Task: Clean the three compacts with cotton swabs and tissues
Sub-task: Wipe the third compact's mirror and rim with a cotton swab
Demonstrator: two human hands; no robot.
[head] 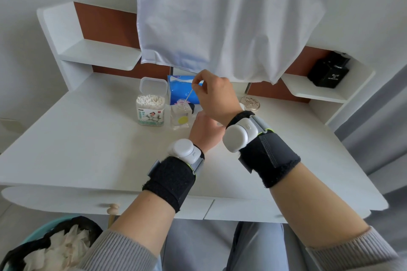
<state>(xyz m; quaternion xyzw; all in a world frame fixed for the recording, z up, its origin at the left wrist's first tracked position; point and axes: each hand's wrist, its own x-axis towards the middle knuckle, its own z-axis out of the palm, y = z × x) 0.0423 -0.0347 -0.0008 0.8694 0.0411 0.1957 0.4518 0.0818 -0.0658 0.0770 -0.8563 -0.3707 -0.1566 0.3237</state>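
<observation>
Two hands over a white table [88,138]. The right hand [217,97] pinches a cotton swab [189,94], its tip at the mouth of a clear bottle [180,115]. The left hand [206,131], nearer, hides its grip: cannot tell. A round compact [250,102] lies just right.

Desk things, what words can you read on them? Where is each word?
"BLUE": on the black box on the right shelf; the smaller lines under it are too blurred.
Label on the cotton swab box: print too small to read.
On the tissue pack and little bottle: no words readable.
</observation>
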